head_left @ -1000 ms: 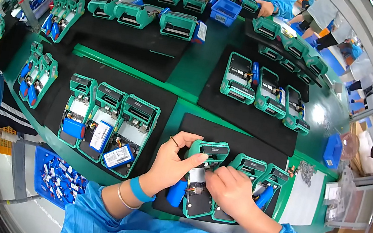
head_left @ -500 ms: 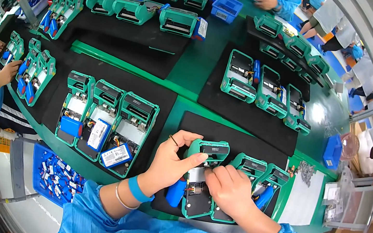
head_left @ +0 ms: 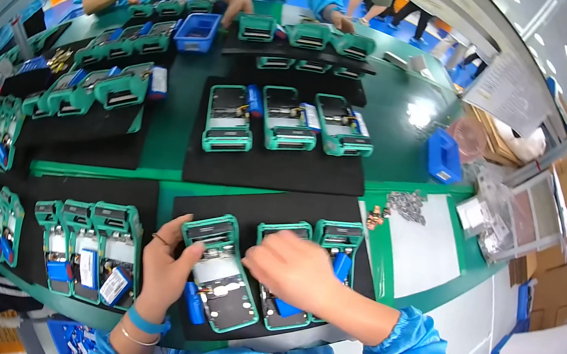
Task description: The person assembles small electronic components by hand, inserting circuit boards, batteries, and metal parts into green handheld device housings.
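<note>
My left hand [head_left: 166, 262] grips the upper left edge of a green device housing [head_left: 226, 294], thumb on its inner side. This housing lies opened, showing a silver plate, a black lower cover and thin wires; a blue battery pack [head_left: 194, 302] lies beside its lower left. My right hand [head_left: 291, 267], slightly blurred, is curled over a second green housing [head_left: 285, 228] just to the right. Its fingertips are partly hidden, and I cannot make out what is in them. A blue battery [head_left: 288, 308] shows below that hand. A third housing [head_left: 339, 232] with a blue battery [head_left: 342, 267] stands at the right.
More opened housings [head_left: 102, 219] stand left on black mats, others [head_left: 289, 115] across the table. Small metal parts [head_left: 406, 205] lie beside a white sheet [head_left: 429, 241]. A blue bin [head_left: 444, 156] is at right, battery crate [head_left: 73, 344] lower left. Co-workers' hands [head_left: 236, 6] work at back.
The view has swung right. My right hand has moved off the left housing to over the second one; my left hand has slid from its top to its left edge.
</note>
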Tool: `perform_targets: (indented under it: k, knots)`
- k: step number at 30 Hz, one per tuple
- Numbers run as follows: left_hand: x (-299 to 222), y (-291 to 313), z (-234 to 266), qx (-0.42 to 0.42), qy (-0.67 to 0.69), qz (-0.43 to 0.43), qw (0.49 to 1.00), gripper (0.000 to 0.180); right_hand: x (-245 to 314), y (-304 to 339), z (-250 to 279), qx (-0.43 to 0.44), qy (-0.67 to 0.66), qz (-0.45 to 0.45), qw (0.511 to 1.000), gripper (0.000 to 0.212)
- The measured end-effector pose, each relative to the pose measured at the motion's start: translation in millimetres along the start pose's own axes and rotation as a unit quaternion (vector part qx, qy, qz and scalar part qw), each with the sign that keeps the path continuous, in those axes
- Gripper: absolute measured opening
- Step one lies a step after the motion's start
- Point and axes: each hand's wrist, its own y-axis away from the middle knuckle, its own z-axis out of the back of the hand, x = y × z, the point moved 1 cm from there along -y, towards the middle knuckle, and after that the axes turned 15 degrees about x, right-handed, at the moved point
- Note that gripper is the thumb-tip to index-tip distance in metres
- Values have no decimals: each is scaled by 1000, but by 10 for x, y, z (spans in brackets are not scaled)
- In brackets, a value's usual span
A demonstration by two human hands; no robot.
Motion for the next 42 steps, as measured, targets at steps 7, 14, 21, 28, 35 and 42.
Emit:
perform_targets:
  k: [7, 14, 21, 28, 35, 42]
  knots:
    - [-168, 14, 48, -32, -330, -64, 941, 57, -1348, 1295, 274, -165, -146, -356, 908, 10]
    - [-438, 179, -1062, 228, -462, -168, 840, 54, -2040, 1700, 111, -144, -175, -454, 862, 10]
    - [-129, 128, -1312, 282, -498, -173, 802, 58, -1975, 1549, 144, -105, -66, -427, 896, 12]
    - [-310, 232, -872, 110, -486, -151, 854, 48, -2203, 1650, 16, -134, -22, -436, 890, 13]
    - [-113, 460, -1053, 258, -528, -150, 795, 72, -1958, 1910, 187, -59, -36, -491, 868, 11]
    - [-47, 482, -1119, 230, -607, -171, 741, 64, -1832, 1655, 352, 29, 94, -331, 939, 5]
